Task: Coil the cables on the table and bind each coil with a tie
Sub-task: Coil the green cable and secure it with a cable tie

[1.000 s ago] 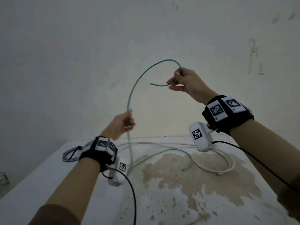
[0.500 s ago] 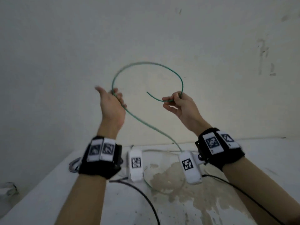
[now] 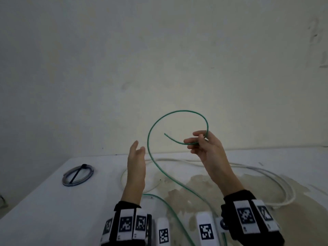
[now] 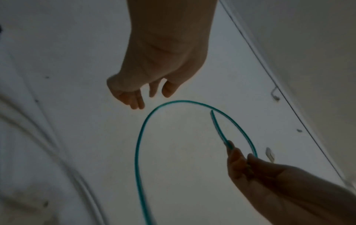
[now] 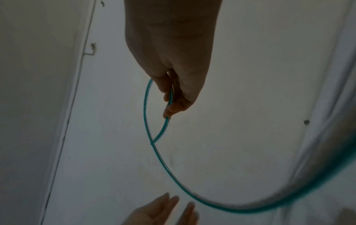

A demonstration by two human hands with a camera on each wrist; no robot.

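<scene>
Right hand (image 3: 205, 148) raised over the table (image 3: 44, 210), thumb and fingers pinching the green cable (image 3: 148, 139) near its free end, with the stub poking out toward 9 o'clock. From the pinch, one loop arching up through 12 o'clock, round to 9, then sweeping down toward 5 o'clock and trailing onto the table between the wrists. Left hand (image 3: 135, 157) empty, fingers straight and relaxed, palm turned toward the loop, just beside its 9 o'clock arc but apart from it. Nearer hand for the trailing run: the left, with the strand lying at 3 o'clock from its fingertips and running roughly 11 to 5. Probably next: left hand catching that run to lay a second turn. Cable thin, stiff enough to hold its curve. White cable (image 3: 276, 176) loose at 3 o'clock; clear coil (image 3: 66, 176), already tied, at 9.
</scene>
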